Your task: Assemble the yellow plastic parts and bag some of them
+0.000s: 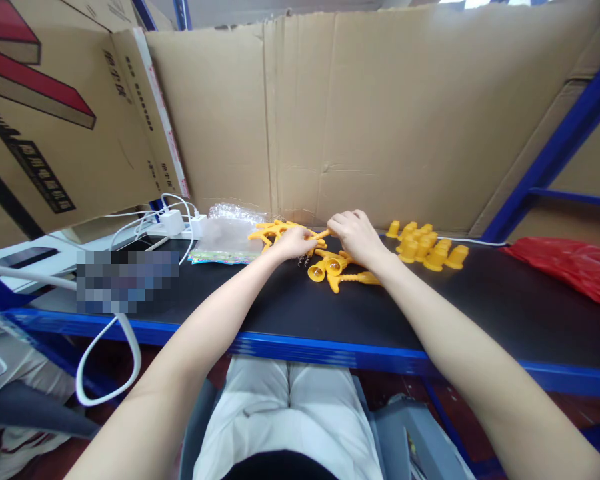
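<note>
Near the counter's (pixel 480 307) back edge, we are closing our left hand (pixel 294 243) and right hand (pixel 356 233) in a curled grip on a yellow stick piece (pixel 321 235), its long axis running along that edge between them.

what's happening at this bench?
A seated person has both hands on a cluster of yellow plastic parts on the black bench. The left hand and right hand together pinch one yellow part between them. More bell-shaped parts lie just under the hands, a pile of yellow caps sits to the right, and a clear bag lies to the left. A cardboard wall backs the bench.
</note>
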Available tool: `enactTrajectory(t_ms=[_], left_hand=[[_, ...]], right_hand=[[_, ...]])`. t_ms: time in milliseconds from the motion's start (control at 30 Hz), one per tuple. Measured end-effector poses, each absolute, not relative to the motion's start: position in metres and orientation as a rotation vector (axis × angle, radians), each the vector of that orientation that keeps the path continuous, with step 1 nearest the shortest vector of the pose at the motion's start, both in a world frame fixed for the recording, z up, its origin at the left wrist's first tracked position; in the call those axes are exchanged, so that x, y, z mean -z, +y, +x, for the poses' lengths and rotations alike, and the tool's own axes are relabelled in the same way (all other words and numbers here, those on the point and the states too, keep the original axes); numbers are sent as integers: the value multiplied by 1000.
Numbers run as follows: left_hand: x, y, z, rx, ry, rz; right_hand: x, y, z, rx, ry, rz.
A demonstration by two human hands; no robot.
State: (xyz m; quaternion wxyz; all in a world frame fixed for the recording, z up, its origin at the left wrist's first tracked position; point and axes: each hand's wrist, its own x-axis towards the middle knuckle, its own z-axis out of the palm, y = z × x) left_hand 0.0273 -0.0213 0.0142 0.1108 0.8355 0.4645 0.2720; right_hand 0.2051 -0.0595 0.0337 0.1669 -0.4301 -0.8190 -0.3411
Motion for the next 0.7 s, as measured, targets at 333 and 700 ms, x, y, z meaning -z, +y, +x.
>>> enactTrajectory(t_ms=[333, 700], left_hand=[[-11, -18, 18, -877, 1352, 2412], [-10, -12, 7, -808, 1581, 2489]], right_hand=[[-19, -47, 217, 804, -2407, -1177], [-39, -56, 236, 784, -2182, -1594]])
